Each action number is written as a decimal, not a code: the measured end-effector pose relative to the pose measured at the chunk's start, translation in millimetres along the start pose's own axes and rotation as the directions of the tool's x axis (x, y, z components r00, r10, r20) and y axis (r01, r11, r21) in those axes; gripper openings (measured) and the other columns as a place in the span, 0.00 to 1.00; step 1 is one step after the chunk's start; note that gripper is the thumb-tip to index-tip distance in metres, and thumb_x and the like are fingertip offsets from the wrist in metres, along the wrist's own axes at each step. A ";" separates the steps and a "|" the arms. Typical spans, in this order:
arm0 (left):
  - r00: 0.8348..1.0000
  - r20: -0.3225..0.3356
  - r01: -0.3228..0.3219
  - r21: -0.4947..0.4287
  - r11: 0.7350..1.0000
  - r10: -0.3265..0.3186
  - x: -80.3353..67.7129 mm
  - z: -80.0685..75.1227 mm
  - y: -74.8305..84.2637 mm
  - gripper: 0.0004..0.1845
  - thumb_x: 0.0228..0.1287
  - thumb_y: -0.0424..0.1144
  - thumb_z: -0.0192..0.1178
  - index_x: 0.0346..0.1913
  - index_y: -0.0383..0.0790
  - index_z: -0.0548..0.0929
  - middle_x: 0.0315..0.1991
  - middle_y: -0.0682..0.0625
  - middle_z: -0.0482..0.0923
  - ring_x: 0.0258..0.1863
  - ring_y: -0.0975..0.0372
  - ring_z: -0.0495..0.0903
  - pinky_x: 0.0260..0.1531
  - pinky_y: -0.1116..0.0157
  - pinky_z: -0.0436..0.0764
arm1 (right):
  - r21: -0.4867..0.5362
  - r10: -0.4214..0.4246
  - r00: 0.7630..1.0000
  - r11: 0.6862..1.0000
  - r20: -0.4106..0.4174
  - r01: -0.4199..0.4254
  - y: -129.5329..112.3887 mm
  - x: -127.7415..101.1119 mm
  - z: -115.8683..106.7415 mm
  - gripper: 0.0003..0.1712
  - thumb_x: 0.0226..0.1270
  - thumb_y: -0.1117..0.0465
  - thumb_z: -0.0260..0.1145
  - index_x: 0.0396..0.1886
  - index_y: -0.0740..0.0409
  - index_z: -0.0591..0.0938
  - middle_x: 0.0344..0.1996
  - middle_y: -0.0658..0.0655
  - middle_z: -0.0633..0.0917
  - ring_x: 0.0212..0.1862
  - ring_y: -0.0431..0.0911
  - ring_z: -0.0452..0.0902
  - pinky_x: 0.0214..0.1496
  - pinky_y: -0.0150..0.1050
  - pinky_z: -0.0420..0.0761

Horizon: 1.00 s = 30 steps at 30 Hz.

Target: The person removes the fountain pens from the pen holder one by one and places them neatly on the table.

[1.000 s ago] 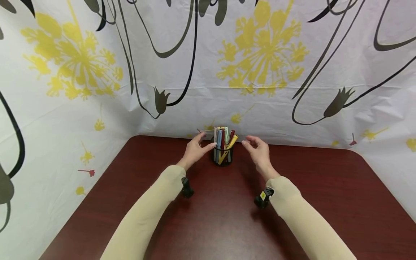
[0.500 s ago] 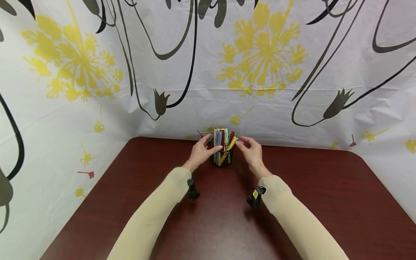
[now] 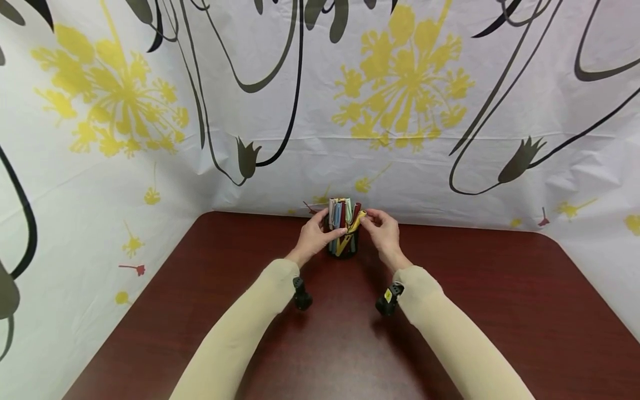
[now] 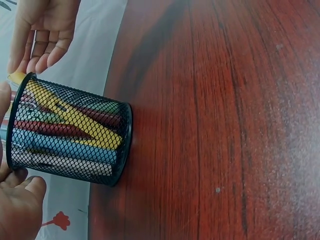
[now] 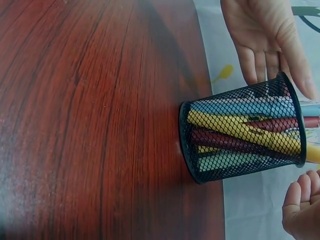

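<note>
A black mesh pen holder (image 3: 343, 244) stands upright near the table's back edge, filled with several pens or markers in yellow, dark red, blue and pale tones. My left hand (image 3: 313, 238) holds it from the left, thumb across the front at the rim and fingers round the far side. On the opposite side my right hand (image 3: 384, 232) pinches the top of a slanted yellow marker (image 3: 356, 221) that leans out over the rim. Through the mesh the marker's lower part (image 4: 75, 117) shows still inside the holder. The right thumb is hidden in the right wrist view.
The dark red wooden table (image 3: 340, 344) has rounded back corners. Right behind the holder hangs a white cloth (image 3: 300, 161) with yellow and grey flower prints. Another stretch of cloth runs along the left side.
Both hands have moved inward to the pen holder. The left thumb has come across its front, and the right fingertips have reached the yellow marker. The holder stays in place.
</note>
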State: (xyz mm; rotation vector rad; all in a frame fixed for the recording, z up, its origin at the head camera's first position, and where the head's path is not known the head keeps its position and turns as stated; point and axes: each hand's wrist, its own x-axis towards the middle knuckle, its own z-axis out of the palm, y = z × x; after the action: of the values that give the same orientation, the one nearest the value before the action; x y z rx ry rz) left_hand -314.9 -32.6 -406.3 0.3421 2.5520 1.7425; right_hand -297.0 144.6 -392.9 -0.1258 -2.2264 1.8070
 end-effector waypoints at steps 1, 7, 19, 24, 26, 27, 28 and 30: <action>1.000 -0.001 -0.003 -0.003 1.000 0.003 -0.1 0.1 -0.5 0.43 0.56 0.47 0.68 0.72 0.44 0.59 0.70 0.45 0.60 0.68 0.53 0.63 0.63 0.57 0.69 | -0.003 0.003 1.000 1.000 -0.001 -0.003 0.3 0.2 0.7 0.19 0.64 0.62 0.65 0.54 0.64 0.80 0.44 0.63 0.81 0.44 0.46 0.75 0.40 0.25 0.73; 1.000 0.000 -0.022 -0.035 0.999 0.022 0.6 1.5 -3.6 0.42 0.56 0.46 0.68 0.72 0.46 0.59 0.68 0.46 0.63 0.66 0.54 0.66 0.60 0.57 0.72 | 0.004 0.014 1.000 1.000 -0.014 -0.014 -0.2 0.7 4.0 0.19 0.63 0.62 0.66 0.52 0.64 0.80 0.43 0.62 0.81 0.44 0.46 0.75 0.38 0.25 0.73; 0.999 -0.015 -0.049 -0.042 0.998 0.049 1.1 6.5 -6.9 0.43 0.57 0.44 0.67 0.72 0.42 0.57 0.66 0.42 0.65 0.64 0.52 0.69 0.57 0.57 0.75 | -0.017 -0.028 1.000 0.999 -0.010 0.027 -0.3 2.4 5.0 0.16 0.64 0.60 0.65 0.49 0.63 0.82 0.42 0.61 0.81 0.41 0.44 0.75 0.36 0.24 0.73; 0.998 -0.016 -0.055 -0.025 0.998 0.055 2.0 7.8 -8.0 0.43 0.58 0.45 0.67 0.73 0.42 0.56 0.66 0.41 0.66 0.64 0.52 0.69 0.56 0.57 0.76 | -0.033 -0.033 0.999 0.999 -0.009 0.032 -0.7 2.9 5.0 0.15 0.65 0.59 0.65 0.48 0.62 0.82 0.41 0.60 0.81 0.41 0.44 0.75 0.35 0.25 0.73; 0.999 -0.015 -0.050 -0.021 0.999 0.049 2.3 8.1 -8.1 0.43 0.58 0.45 0.67 0.73 0.42 0.56 0.66 0.41 0.66 0.64 0.53 0.69 0.56 0.57 0.76 | -0.032 -0.030 0.999 0.999 -0.012 0.029 -0.9 3.1 5.1 0.15 0.65 0.59 0.65 0.48 0.62 0.82 0.41 0.59 0.81 0.41 0.44 0.75 0.35 0.25 0.74; 0.999 -0.016 -0.048 -0.019 0.999 0.048 2.4 8.2 -8.4 0.43 0.58 0.45 0.67 0.73 0.42 0.56 0.66 0.41 0.65 0.64 0.53 0.68 0.56 0.57 0.76 | -0.028 -0.028 1.000 0.999 -0.014 0.028 -1.3 3.2 5.2 0.15 0.64 0.59 0.65 0.48 0.62 0.82 0.41 0.60 0.81 0.41 0.44 0.75 0.35 0.25 0.74; 0.999 -0.017 -0.045 -0.019 0.999 0.045 2.4 8.3 -8.5 0.43 0.58 0.45 0.67 0.73 0.42 0.56 0.67 0.42 0.65 0.64 0.53 0.68 0.56 0.57 0.76 | -0.025 -0.026 1.000 0.999 -0.015 0.026 -1.7 3.3 5.3 0.15 0.64 0.59 0.65 0.48 0.62 0.82 0.41 0.60 0.81 0.41 0.44 0.75 0.35 0.25 0.74; 0.999 -0.018 -0.040 -0.025 0.999 0.040 2.6 8.2 -8.7 0.43 0.58 0.45 0.67 0.73 0.43 0.56 0.67 0.42 0.65 0.64 0.53 0.68 0.56 0.56 0.75 | -0.029 -0.028 0.999 0.999 -0.021 0.028 -1.8 3.6 5.8 0.15 0.64 0.59 0.65 0.48 0.62 0.82 0.41 0.60 0.81 0.41 0.44 0.75 0.36 0.25 0.74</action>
State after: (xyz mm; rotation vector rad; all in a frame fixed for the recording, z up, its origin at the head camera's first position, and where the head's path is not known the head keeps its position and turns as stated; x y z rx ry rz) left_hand -317.6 -27.5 -417.1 0.3810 2.5501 1.7974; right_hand -301.7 139.6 -391.7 -0.1189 -2.2285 1.7518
